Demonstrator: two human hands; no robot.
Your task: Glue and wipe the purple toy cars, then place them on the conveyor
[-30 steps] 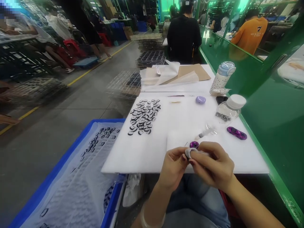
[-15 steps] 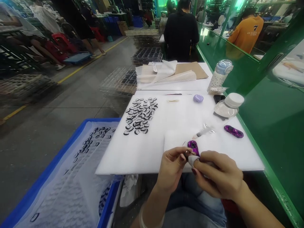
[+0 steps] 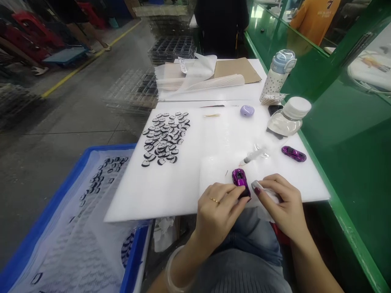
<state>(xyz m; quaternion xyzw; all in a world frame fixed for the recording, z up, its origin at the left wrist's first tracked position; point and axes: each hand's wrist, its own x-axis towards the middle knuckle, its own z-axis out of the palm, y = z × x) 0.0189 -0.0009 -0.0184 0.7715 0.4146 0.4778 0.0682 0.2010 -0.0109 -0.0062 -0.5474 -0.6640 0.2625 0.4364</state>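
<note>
Purple toy car (image 3: 240, 179): shiny shell, lying on the white foam sheet (image 3: 183, 191) at the near edge of the worktop (image 3: 238, 95), nose pointing away. Left hand (image 3: 218, 211) rests over its near end, fingers curled, thumb and fingertips pinching the car's near left side. A ring shows on one finger.

Right hand (image 3: 282, 203): just right of the car, fingers closed around a small white pad (image 3: 259, 188) whose tip pokes out toward the car. Pad tip and car are just beside each other; contact cannot be told.

Just beyond the car, on the same sheet: a small clear syringe (image 3: 253, 155), lying tilted. Right of it, near the green rail (image 3: 320, 171), a second purple car (image 3: 293, 153), well apart from both hands.

Farther right: a clear jar with white lid (image 3: 288, 120) lying on its side; behind it an upright spotted bottle with blue cap (image 3: 277, 77). A small lilac case (image 3: 247, 110) sits left of the jar.

Far left on the sheet: a heap of small black-and-white parts (image 3: 165, 138). Beyond, stacked paper sheets (image 3: 198, 77) and brown card (image 3: 235, 69).

Near left, below worktop level: blue crate (image 3: 61, 191) lined with clear plastic, a few of the same small parts in it.
</note>
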